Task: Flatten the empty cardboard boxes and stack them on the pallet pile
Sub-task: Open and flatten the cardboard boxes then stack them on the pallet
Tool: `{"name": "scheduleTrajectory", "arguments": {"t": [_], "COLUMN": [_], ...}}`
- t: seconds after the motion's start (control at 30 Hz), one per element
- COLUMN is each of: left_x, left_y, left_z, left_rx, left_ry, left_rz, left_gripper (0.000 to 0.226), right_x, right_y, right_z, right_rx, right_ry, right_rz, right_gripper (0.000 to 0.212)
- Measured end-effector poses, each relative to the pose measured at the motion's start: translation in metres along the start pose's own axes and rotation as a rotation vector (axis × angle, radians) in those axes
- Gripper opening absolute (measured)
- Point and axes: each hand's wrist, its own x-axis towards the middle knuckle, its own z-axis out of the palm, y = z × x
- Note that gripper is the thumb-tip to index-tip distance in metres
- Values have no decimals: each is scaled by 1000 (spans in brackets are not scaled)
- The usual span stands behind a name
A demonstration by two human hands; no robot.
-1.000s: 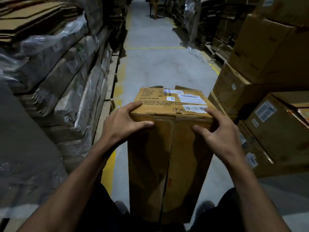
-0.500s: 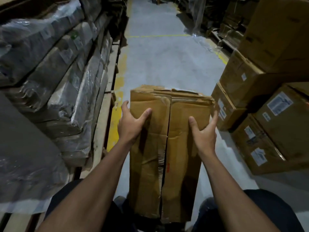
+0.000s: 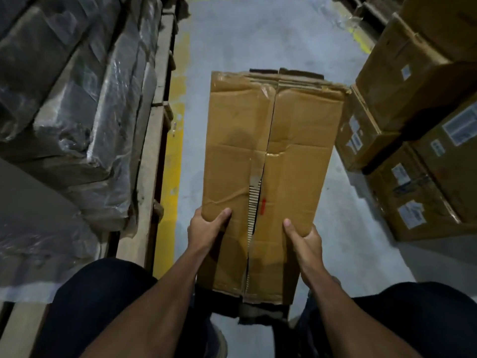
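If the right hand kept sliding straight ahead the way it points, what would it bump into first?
Probably nothing soon: the right hand grips the flattened box, pointing along its panel toward the bare floor beyond. Depth is uncertain.

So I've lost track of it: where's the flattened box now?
Centre of the head view: the box is gripped by both hands over the aisle floor, between the wrapped pallet pile and stacked cartons.

Flattened cardboard box [image 3: 271,164] lay centre frame, left hand [image 3: 206,229] and right hand [image 3: 304,237] gripped its near edges, wrapped pallet stacks [image 3: 77,112] left, sealed cartons [image 3: 413,125] right.
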Motion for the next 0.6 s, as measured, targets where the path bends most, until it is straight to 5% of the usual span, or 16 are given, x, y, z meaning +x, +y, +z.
{"name": "scheduleTrajectory", "arguments": {"t": [0.23,0.4,0.6], "left_x": [27,55,93], "left_y": [7,16,3], "left_z": [12,22,33], "left_rx": [27,155,307], "left_ry": [131,156,-32], "left_rz": [20,-16,-59], "left_gripper": [68,68,67], "right_x": [27,61,96], "right_y": [-14,-24,-12], "right_z": [9,9,20], "right_rx": [-34,-128,-344], "right_ry": [25,-6,-124], "right_rz": [-72,-73,10], "right_gripper": [64,67,85]}}
